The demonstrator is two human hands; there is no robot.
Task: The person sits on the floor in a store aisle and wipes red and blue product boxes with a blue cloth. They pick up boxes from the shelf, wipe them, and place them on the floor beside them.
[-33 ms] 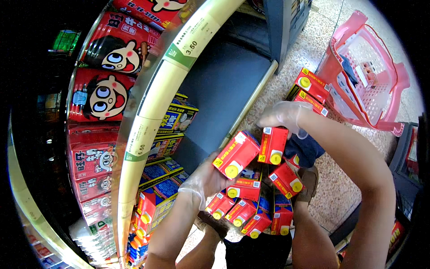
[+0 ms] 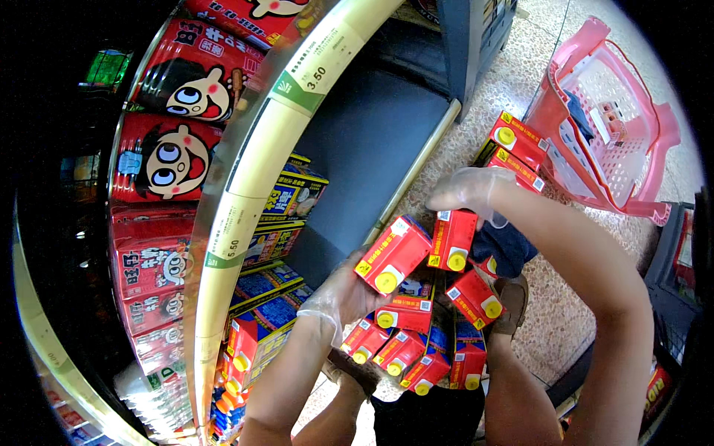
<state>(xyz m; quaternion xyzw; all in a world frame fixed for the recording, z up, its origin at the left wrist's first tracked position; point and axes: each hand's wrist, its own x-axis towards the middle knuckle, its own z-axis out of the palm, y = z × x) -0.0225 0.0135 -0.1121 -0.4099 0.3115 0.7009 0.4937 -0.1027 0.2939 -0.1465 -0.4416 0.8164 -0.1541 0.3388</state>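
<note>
Both my hands wear thin clear plastic gloves. My left hand point(image 2: 349, 286) is closed around the side of a carton point(image 2: 396, 256) with a red top, a yellow screw cap and dark blue sides. My right hand point(image 2: 470, 192) curls over the far end of a second carton point(image 2: 452, 241) of the same kind, its fingertips partly hidden. The two cartons are side by side, caps toward me. Below them several like cartons point(image 2: 401, 353) stand close together between my legs, some tilted.
Two more such cartons point(image 2: 518, 141) are beside a pink plastic basket point(image 2: 658, 123) on the speckled floor point(image 2: 561, 297). Left of me, a dark lower shelf point(image 2: 357, 149) holds blue-and-yellow cartons point(image 2: 256, 297). Red packages point(image 2: 175, 160) fill the shelf above, behind a curved price rail point(image 2: 245, 171).
</note>
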